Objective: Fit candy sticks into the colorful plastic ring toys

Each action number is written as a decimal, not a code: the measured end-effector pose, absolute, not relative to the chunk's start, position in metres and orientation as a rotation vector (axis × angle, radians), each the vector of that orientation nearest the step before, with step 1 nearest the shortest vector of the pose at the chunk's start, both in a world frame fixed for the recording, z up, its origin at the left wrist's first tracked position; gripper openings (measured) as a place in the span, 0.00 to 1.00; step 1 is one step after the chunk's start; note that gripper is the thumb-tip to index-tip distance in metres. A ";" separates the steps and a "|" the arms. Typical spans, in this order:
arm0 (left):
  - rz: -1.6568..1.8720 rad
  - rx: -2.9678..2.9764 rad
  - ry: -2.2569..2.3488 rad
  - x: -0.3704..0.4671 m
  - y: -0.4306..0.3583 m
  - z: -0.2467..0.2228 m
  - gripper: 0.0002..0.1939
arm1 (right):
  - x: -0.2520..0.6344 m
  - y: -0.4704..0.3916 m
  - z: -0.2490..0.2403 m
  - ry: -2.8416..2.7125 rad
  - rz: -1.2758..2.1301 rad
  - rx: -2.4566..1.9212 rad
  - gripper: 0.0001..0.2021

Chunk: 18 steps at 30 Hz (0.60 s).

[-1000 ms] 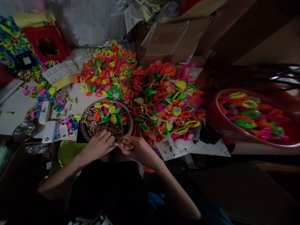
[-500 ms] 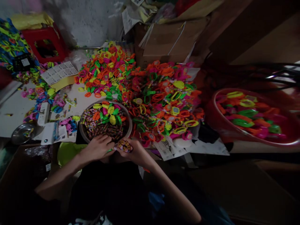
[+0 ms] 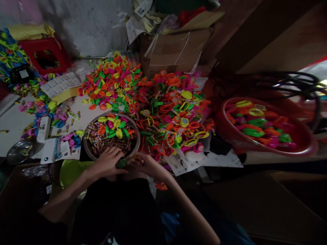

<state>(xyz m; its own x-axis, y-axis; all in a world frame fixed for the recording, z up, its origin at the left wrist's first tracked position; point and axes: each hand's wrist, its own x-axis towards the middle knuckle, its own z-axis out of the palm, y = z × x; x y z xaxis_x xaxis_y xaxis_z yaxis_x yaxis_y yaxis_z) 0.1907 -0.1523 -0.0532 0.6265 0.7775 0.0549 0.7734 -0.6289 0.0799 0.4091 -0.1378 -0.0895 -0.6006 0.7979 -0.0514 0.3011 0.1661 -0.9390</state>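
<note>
Close in front of my body, my left hand [image 3: 109,160] is bent over the near rim of a metal basin [image 3: 139,140], its fingers closed around a dark green plastic piece [image 3: 121,163]. Beside it, my right hand [image 3: 150,166] grips a bunch of small patterned candy rolls [image 3: 137,160]. The two hands almost meet, and the exact contact between their fingertips is blurred. Inside the basin are many similar candy rolls [image 3: 98,140], with yellow, green, orange and pink toy watches [image 3: 117,126] on top of them.
A large heap of toy watches [image 3: 173,115] lies right of the basin, another heap [image 3: 109,81] behind. A red tub [image 3: 270,151] of watches stands far right. At left are a small metal bowl [image 3: 20,151], a power strip [image 3: 43,129] and a red stool [image 3: 46,51]. Behind stands a cardboard box [image 3: 173,47].
A dark green piece now shows at my left fingers, where a candy roll's thin end was visible before. My right hand keeps the bunch. The whole view has shifted slightly.
</note>
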 end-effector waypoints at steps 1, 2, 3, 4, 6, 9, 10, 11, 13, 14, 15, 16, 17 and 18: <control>0.180 2.699 1.387 0.188 -0.147 -0.055 0.27 | 0.419 -0.131 -0.087 -2.071 1.444 -1.013 0.16; 0.240 2.617 1.449 0.185 -0.140 -0.057 0.26 | 0.430 -0.124 -0.084 -2.146 1.435 -0.999 0.17; 0.301 2.548 1.513 0.181 -0.132 -0.060 0.23 | 0.442 -0.116 -0.081 -2.198 1.406 -0.999 0.17; 0.364 2.497 1.572 0.177 -0.123 -0.063 0.20 | 0.453 -0.108 -0.077 -2.204 1.353 -1.033 0.17; 0.453 2.471 1.659 0.171 -0.106 -0.073 0.17 | 0.472 -0.090 -0.071 -2.035 1.212 -1.156 0.17; 0.488 2.418 1.802 0.172 -0.085 -0.087 0.15 | 0.493 -0.063 -0.067 -1.542 0.786 -1.353 0.19; 0.485 2.387 1.871 0.175 -0.081 -0.092 0.16 | 0.497 -0.056 -0.068 -1.420 0.640 -1.384 0.20; 0.481 2.362 1.947 0.179 -0.077 -0.096 0.19 | 0.500 -0.050 -0.070 -1.336 0.530 -1.400 0.22; 0.478 2.365 2.073 0.188 -0.073 -0.103 0.26 | 0.502 -0.043 -0.077 -1.235 0.425 -1.438 0.23; 0.473 2.398 2.107 0.193 -0.072 -0.106 0.29 | 0.502 -0.043 -0.080 -1.204 0.435 -1.457 0.22; 0.464 2.445 2.118 0.196 -0.071 -0.109 0.31 | 0.500 -0.045 -0.084 -1.180 0.475 -1.474 0.22; 0.444 2.495 2.110 0.198 -0.070 -0.111 0.30 | 0.497 -0.047 -0.088 -1.171 0.532 -1.485 0.21; 0.418 2.537 2.085 0.199 -0.070 -0.113 0.28 | 0.494 -0.051 -0.091 -1.181 0.598 -1.484 0.21; 0.397 2.563 2.045 0.200 -0.070 -0.113 0.24 | 0.490 -0.055 -0.095 -1.211 0.669 -1.472 0.20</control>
